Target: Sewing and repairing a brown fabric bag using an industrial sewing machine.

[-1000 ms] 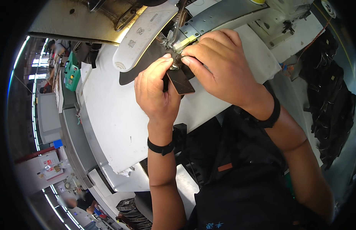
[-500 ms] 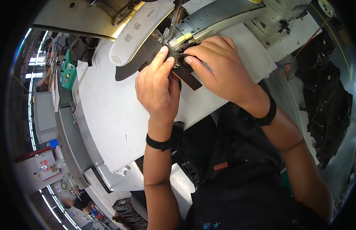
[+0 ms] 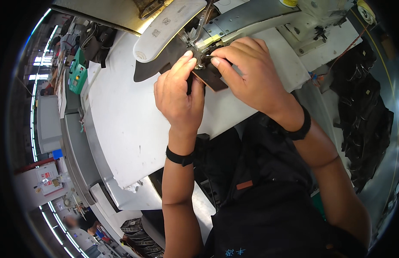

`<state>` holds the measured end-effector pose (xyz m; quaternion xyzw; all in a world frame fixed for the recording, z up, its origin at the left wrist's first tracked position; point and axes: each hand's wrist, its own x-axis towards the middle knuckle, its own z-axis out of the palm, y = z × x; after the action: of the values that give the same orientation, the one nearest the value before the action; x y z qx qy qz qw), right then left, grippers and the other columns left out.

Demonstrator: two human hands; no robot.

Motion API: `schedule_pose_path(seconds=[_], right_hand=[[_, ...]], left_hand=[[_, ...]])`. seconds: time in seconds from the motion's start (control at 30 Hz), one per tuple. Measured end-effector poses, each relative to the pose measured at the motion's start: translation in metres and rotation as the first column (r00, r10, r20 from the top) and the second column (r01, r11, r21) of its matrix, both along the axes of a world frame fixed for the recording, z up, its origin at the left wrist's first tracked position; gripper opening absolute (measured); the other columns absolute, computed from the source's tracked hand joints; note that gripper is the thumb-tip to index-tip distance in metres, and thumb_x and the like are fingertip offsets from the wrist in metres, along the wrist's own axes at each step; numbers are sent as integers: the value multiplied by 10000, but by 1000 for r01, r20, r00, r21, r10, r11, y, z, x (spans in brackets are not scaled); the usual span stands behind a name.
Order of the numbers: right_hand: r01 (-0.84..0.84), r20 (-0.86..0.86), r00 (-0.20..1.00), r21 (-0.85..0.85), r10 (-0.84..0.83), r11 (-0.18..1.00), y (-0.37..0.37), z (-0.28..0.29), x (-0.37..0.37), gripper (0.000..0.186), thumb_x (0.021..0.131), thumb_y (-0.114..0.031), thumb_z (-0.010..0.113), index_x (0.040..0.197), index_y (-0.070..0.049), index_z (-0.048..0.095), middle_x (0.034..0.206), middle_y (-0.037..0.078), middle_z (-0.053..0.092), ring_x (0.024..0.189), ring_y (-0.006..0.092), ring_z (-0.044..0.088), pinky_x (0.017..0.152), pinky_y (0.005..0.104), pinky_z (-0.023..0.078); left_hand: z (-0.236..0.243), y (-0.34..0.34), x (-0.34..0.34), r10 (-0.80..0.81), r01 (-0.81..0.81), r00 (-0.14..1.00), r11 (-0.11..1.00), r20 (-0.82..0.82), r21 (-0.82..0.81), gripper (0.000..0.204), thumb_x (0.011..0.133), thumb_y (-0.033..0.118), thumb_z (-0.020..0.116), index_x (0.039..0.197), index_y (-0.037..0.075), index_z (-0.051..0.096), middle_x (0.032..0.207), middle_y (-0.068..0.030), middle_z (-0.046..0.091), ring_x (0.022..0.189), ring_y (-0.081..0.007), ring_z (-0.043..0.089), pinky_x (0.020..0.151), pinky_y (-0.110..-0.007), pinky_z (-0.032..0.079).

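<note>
A piece of dark fabric [image 3: 154, 69] lies at the stitching area of a sewing machine [image 3: 253, 21]. My left hand [image 3: 178, 96] has its fingers stretched forward, index and middle fingertips resting on the fabric beside the presser foot. On the other side, my right hand [image 3: 255, 75] pinches a thin dark ridged strip [image 3: 209, 56] between thumb and index finger, close to the foot; its far end is hidden among the metal parts. Between the hands a flat brown plate-like piece [image 3: 211, 81] slants toward me.
A rounded pale grey machine cover [image 3: 169, 28] overhangs the white table [image 3: 126, 124] at the left. A green box-shaped device [image 3: 77, 73] stands further left. Dark garment pieces [image 3: 363, 116] are heaped at the right. Another person [image 3: 85, 223] is at the lower left, away from my hands.
My view has shifted a little, so the machine sits slightly further right. Both hands stay at the foot, the right still pinching. The brown piece shows at a slightly different angle.
</note>
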<state>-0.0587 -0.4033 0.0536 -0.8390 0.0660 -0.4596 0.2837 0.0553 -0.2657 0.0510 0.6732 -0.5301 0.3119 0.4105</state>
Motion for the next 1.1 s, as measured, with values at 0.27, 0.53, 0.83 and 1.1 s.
schedule_pose_path(seconds=[0.27,0.53,0.83,1.1], right_hand=[[21,-8,1000,5,-21,1000,-1,4,3,83,930,-156,646,923,-90,696,850,40,678,898,234,611,933,386,391],[228,74,973,-169,-218,959,1,1,12,68,870,-157,703,929,-138,728,889,-24,679,969,185,590,926,396,380],[199,211,963,-125,-170,972,-20,12,23,117,840,-140,691,931,-93,747,977,44,699,1012,245,614,1008,413,374],[-49,93,996,360,17,932,-16,33,48,243,850,-233,665,798,-5,729,736,81,681,794,233,655,946,401,447]], left_hand=[[1,-4,-1,-29,26,997,999,-69,-36,317,802,-19,779,1102,43,698,1156,-108,759,952,-232,700,858,-331,509],[4,-8,2,3,-6,991,1000,-135,-22,335,830,0,789,1144,29,675,1152,-106,744,990,-253,699,878,-340,533],[3,-16,-2,-10,-1,992,997,-129,-83,330,793,-30,786,1106,60,731,1099,-102,724,999,-246,693,855,-348,538],[-1,-15,3,-22,14,996,997,-90,-82,344,750,-33,799,1076,53,725,1080,-105,731,987,-261,708,856,-352,552]])
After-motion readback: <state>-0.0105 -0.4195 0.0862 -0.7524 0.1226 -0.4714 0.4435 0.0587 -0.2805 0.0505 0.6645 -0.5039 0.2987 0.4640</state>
